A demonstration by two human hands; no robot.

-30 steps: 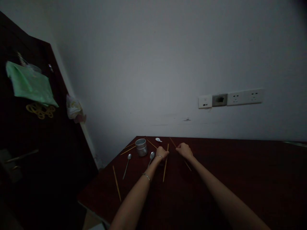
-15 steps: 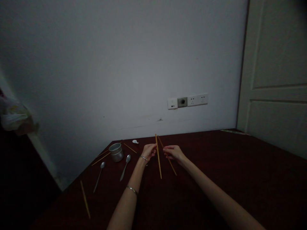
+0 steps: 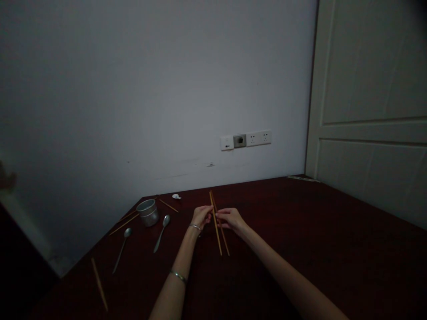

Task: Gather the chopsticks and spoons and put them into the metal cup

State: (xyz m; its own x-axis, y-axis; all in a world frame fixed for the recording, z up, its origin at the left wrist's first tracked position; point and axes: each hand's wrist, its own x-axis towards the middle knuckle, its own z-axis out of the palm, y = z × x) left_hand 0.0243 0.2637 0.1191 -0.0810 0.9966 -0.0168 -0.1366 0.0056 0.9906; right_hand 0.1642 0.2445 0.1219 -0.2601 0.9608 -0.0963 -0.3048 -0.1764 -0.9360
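Over the dark bench [image 3: 333,249], the left hand [image 3: 201,216] and right hand [image 3: 230,219] each pinch one chopstick, the pair of chopsticks [image 3: 216,224] nearly touching (tips toward the wall); a metal cup [image 3: 147,212] stands well left.

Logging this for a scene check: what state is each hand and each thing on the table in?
left hand: shut on the two chopsticks
right hand: shut on the same two chopsticks
two chopsticks: held together, tilted, nearly parallel
metal cup: upright, open top
spoon by the cup: lying flat on the table
leftmost spoon: lying flat
loose chopstick: lying flat near the left edge
door: looks shut
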